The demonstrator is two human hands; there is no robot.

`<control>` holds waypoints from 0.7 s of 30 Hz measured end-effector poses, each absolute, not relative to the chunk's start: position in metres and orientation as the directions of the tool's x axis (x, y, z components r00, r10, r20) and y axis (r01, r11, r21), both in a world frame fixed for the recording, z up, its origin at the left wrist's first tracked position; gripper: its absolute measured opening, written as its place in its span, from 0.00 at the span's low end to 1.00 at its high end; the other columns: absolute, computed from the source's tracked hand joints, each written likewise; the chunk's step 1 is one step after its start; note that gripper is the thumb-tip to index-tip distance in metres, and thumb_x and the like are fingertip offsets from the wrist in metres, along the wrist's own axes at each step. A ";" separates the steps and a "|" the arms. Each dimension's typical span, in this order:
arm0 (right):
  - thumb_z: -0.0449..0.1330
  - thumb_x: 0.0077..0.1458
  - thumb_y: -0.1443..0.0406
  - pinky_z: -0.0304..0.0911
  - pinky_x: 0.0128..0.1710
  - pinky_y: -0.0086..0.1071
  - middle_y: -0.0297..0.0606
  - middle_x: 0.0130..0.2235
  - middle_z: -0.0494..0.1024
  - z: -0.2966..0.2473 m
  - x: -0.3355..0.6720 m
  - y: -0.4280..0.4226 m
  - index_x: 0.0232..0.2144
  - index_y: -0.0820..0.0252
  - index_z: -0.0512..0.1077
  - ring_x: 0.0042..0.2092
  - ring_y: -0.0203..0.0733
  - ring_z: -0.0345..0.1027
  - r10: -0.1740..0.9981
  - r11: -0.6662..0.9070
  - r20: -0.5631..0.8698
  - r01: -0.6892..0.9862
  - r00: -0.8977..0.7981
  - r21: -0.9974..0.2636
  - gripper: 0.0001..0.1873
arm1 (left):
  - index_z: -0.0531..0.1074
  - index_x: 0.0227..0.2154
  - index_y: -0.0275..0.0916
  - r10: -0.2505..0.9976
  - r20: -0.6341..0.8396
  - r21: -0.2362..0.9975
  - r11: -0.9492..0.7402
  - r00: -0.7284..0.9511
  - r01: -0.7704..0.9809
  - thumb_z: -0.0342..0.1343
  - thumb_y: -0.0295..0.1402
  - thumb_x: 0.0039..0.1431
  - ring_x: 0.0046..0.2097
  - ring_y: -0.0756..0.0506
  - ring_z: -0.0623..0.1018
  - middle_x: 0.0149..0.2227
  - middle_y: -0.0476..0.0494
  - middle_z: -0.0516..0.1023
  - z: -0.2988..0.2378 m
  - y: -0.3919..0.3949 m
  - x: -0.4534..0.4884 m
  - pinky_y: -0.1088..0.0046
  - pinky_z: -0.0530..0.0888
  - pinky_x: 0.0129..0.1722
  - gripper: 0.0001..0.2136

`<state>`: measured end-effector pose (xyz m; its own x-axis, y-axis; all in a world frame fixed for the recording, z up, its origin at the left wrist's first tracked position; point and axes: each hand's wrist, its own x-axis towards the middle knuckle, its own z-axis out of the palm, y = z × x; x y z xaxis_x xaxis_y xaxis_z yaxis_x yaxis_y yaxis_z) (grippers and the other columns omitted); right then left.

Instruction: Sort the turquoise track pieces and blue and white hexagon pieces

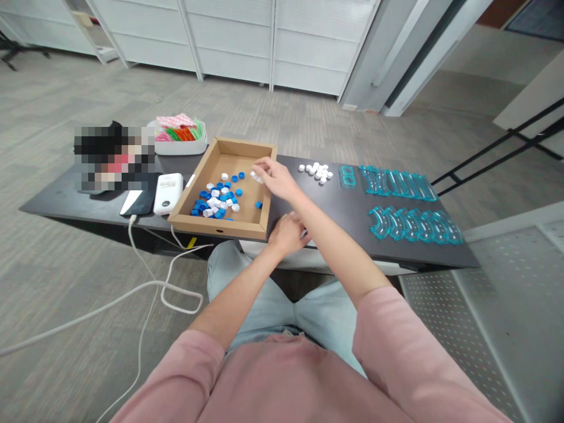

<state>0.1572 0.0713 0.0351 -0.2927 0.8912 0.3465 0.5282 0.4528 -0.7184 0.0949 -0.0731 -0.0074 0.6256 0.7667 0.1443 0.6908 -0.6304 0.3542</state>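
Note:
My right hand (277, 178) reaches over the right side of a cardboard tray (271, 202), its fingers pinched on a small white piece (255, 176). Inside the tray lies a loose mix of small blue pieces (196, 210) and white pieces (208, 212), heaped toward the near left corner. My left hand (286, 234) rests at the table's front edge, just right of the tray, with curled fingers. A bit of white shows by its fingertips, but what they hold is mostly hidden. Farther back on the table sits a small pile of white pieces (318, 171).
Clear teal plastic parts stand in a back row (399, 183) and a front row (414, 225) at right, beside a smaller teal part (347, 177). Left of the tray are a white power bank (168, 194), a dark phone (141, 198) and a white basket (180, 147). Cables (132, 282) hang down.

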 end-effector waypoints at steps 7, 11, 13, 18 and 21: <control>0.60 0.75 0.54 0.67 0.69 0.52 0.53 0.64 0.79 0.030 0.218 0.078 0.65 0.57 0.77 0.65 0.58 0.74 0.913 0.309 0.390 0.827 -0.119 -0.470 0.24 | 0.81 0.47 0.41 0.775 0.190 0.374 -0.625 0.603 0.685 0.59 0.33 0.74 0.54 0.35 0.81 0.47 0.37 0.85 -0.006 -0.076 0.095 0.55 0.77 0.55 0.07; 0.66 0.70 0.53 0.61 0.73 0.59 0.59 0.75 0.70 0.016 0.283 0.081 0.74 0.58 0.72 0.74 0.66 0.66 0.949 0.012 0.302 0.951 0.086 -0.308 0.35 | 0.79 0.44 0.43 0.767 0.205 0.375 -0.636 0.608 0.675 0.59 0.32 0.74 0.52 0.36 0.80 0.46 0.40 0.84 -0.006 -0.077 0.095 0.56 0.75 0.54 0.05; 0.68 0.69 0.48 0.56 0.76 0.60 0.59 0.79 0.63 0.011 0.300 0.088 0.77 0.56 0.69 0.78 0.67 0.58 0.952 -0.060 0.277 0.967 0.131 -0.248 0.41 | 0.79 0.44 0.43 0.766 0.198 0.375 -0.635 0.611 0.675 0.59 0.33 0.74 0.52 0.37 0.80 0.46 0.40 0.84 -0.006 -0.077 0.095 0.56 0.75 0.54 0.04; 0.65 0.70 0.41 0.55 0.75 0.62 0.57 0.78 0.66 -0.005 0.306 0.107 0.76 0.54 0.70 0.77 0.68 0.58 0.968 -0.136 0.171 0.958 0.183 -0.252 0.43 | 0.78 0.44 0.43 0.774 0.192 0.378 -0.625 0.603 0.683 0.60 0.33 0.74 0.52 0.37 0.80 0.46 0.41 0.84 -0.006 -0.076 0.095 0.57 0.75 0.53 0.03; 0.60 0.74 0.45 0.61 0.71 0.60 0.57 0.71 0.75 -0.012 0.304 0.106 0.69 0.55 0.77 0.70 0.67 0.66 0.965 -0.126 0.191 0.954 0.182 -0.271 0.32 | 0.78 0.44 0.44 0.775 0.186 0.380 -0.624 0.604 0.683 0.60 0.33 0.74 0.53 0.36 0.80 0.46 0.41 0.84 -0.006 -0.076 0.096 0.56 0.75 0.53 0.03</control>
<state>0.3040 0.1059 -0.0115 0.1821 0.9646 0.1909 0.9542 -0.1265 -0.2710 0.0957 -0.0759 -0.0060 0.6038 0.7750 0.1863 0.6830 -0.6235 0.3804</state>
